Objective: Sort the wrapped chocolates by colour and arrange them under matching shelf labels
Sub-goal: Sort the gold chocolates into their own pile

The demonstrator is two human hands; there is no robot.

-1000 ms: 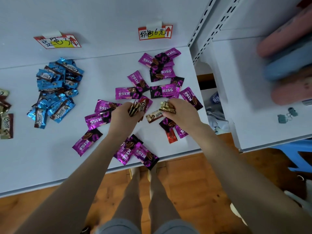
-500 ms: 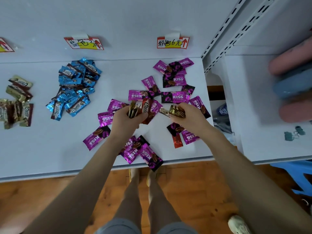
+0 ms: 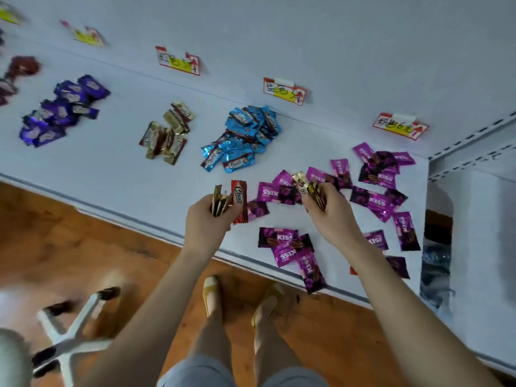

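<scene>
- Head view: my left grip [image 3: 206, 222] is clamped on gold foil-wrapped chocolates [image 3: 219, 202] plus one red-wrapped chocolate [image 3: 239, 201]. My right grip [image 3: 329, 216] is clamped on more gold ones, over the scattered magenta-wrapped chocolates [image 3: 377, 201].
- I judge I'm culling strays; next, the gold goes left to the gold pile [image 3: 167, 135] on the white shelf [image 3: 125, 169].

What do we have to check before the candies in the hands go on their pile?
1. Left hand grips its gold chocolates: ok.
2. Left hand holds one colour only: not ok, a red chocolate is in it too.
3. Right hand grips its gold bunch: ok.
4. Gold pile is in view, with bare shelf around it: ok.
5. Label above that pile says gold: cannot tell, the writing is blurred.
</scene>
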